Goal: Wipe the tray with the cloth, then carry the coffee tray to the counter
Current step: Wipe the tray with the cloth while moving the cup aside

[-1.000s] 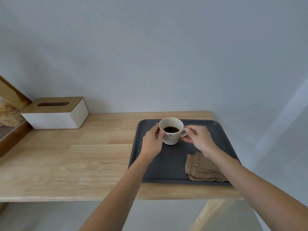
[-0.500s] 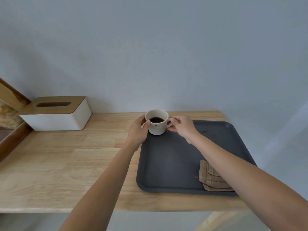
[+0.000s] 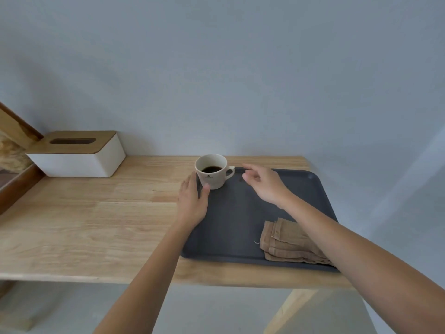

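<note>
Both hands have let go of the cup (image 3: 211, 171) since half a second ago: it now stands upright at the tray's far left corner, and the right hand has drawn back from its handle. Going left to right, a white tissue box (image 3: 79, 154) with a rounded wooden lid and an oval slot sits at the far left of the wooden table (image 3: 96, 220), against the grey wall. The left hand (image 3: 193, 201) lies over the tray's left edge, fingers loosely together and pointing away, thumb tip touching the cup's base; it grips nothing. The cup is cream ceramic, smooth and slightly tapered, with a small dark emblem on its side, black coffee low inside, and its handle turned to the right. The tray (image 3: 237, 213) is a dark grey matte rectangle with rounded corners and a low raised rim, resting at the right end of the table, its near edge close to the table's front edge. The right hand (image 3: 263, 184) hovers above the tray's far part, near the handle but clear of it, fingers loosely curled and apart, empty. At the tray's near right corner lies a folded tan cloth (image 3: 286, 242) of coarse weave with a loose thread, partly hidden by the right forearm
</note>
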